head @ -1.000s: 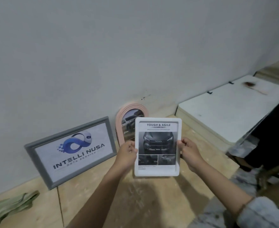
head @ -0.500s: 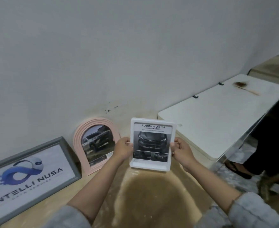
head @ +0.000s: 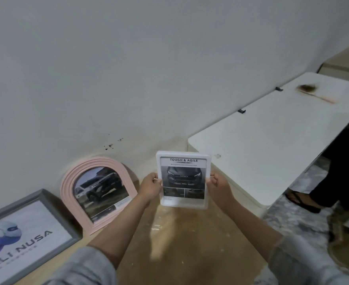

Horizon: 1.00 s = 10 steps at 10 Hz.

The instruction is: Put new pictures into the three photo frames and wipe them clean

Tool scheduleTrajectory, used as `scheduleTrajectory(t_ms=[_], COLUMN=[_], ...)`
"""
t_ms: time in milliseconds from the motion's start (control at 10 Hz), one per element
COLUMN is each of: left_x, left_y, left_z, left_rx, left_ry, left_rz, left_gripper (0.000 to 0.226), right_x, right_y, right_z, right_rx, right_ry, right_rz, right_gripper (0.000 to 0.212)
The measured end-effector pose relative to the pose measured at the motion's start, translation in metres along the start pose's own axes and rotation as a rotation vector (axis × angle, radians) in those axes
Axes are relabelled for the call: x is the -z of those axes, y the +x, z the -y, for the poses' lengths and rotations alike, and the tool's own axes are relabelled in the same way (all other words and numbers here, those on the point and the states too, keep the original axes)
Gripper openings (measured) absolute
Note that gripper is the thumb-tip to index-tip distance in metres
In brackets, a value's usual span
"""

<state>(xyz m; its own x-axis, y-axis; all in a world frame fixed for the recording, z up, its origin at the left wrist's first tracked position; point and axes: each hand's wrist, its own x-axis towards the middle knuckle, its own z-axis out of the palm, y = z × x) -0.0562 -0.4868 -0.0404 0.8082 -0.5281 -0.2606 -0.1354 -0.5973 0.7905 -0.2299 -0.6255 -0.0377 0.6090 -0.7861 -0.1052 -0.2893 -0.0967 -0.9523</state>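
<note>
I hold a white rectangular photo frame [head: 183, 179] upright near the wall, its front showing a dark car picture titled "TOUGH & AGILE". My left hand [head: 150, 186] grips its left edge and my right hand [head: 219, 187] grips its right edge. To the left, a pink arched frame [head: 97, 191] with a car picture leans against the wall. Further left a grey rectangular frame [head: 28, 236] with a blue logo print also leans there, partly cut off by the image edge.
The frames stand on a wooden tabletop [head: 186, 247] against a white wall [head: 149, 68]. A white folding table [head: 276, 140] with a brown burn mark adjoins on the right. A person's dark-clothed leg and sandal [head: 305, 200] are at the far right.
The white frame has moved forward and right, toward the wall beside the pink frame. The view has shifted right, so the grey frame now sits at the left edge.
</note>
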Motion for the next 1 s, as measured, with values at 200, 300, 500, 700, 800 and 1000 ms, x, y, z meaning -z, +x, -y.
scheduleTrajectory(t_ms=[200, 300, 500, 700, 800, 1000], left_x=[-0.01, -0.009, -0.003, 0.006, 0.014, 0.04], left_y=[-0.002, -0.01, -0.027, -0.045, -0.06, -0.109], left_z=[0.016, 0.023, 0.036, 0.026, 0.024, 0.028], left_rx=[0.061, 0.064, 0.098, 0.15, 0.162, 0.127], left_ry=[-0.001, 0.009, 0.024, -0.043, -0.082, -0.146], left_rz=[0.033, 0.026, -0.01, -0.055, -0.051, -0.076], left_gripper=[0.015, 0.015, 0.02, 0.013, 0.023, 0.045], right_x=[-0.003, -0.006, -0.015, -0.017, -0.019, -0.037], right_y=[0.0, -0.008, -0.024, -0.036, -0.045, -0.074], right_z=[-0.024, -0.029, -0.023, -0.009, 0.005, 0.012], right_rx=[-0.048, -0.082, -0.108, -0.127, -0.181, -0.22], right_ry=[-0.079, -0.068, -0.087, -0.064, -0.059, -0.159], right_rz=[0.037, 0.046, 0.089, 0.01, 0.04, 0.052], right_gripper=[0.011, 0.011, 0.014, 0.019, 0.026, 0.033])
